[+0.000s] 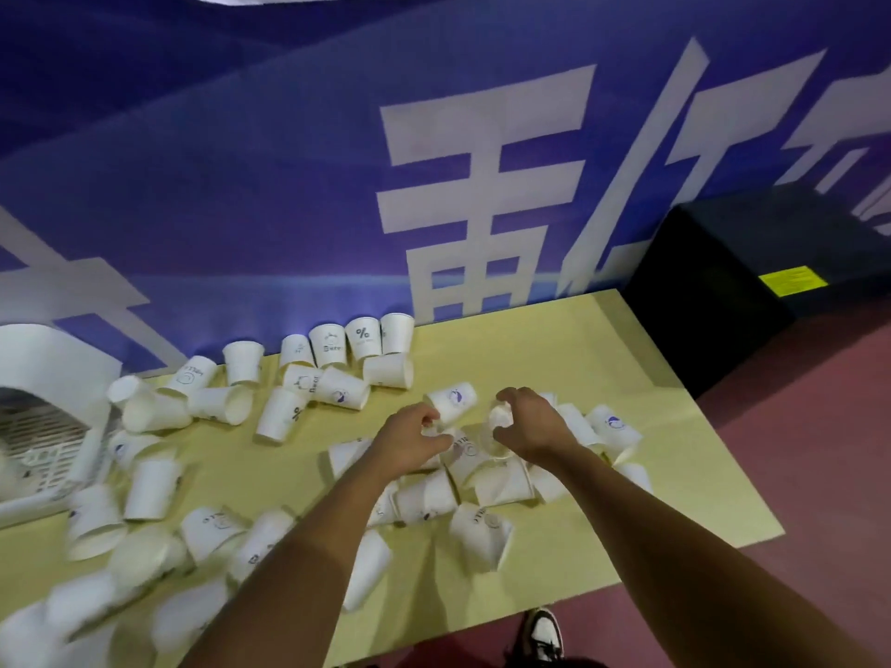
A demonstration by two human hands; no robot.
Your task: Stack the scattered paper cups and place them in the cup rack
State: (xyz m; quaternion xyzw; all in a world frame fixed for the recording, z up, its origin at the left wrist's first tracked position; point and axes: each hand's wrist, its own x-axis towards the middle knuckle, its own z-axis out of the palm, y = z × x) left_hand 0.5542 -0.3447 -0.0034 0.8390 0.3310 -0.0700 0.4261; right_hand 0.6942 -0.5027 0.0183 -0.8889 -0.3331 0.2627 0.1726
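Toward the table's [602, 378] right edge, hands meet over paper cups [340, 389].
Right hand [528, 426] curls round one cup [499, 419], left hand [410, 441] seems to pinch a second cup [435, 429] just beside; cup rack [53, 373] stands well apart, at the left edge.

I see dozens of white paper cups [282, 414] strewn over the yellow table [627, 426], most on their sides and blurred at lower left. Four printed cups [361, 337] stand mouth-up in a row at the back edge, mid-frame. A tangled heap [501, 484] lies centre-right. My right hand [530, 426] grips a tilted cup [499, 419], and my left hand [410, 436] pinches a second cup [430, 430]. The white cup rack [48, 378] sits blurred at the left edge.
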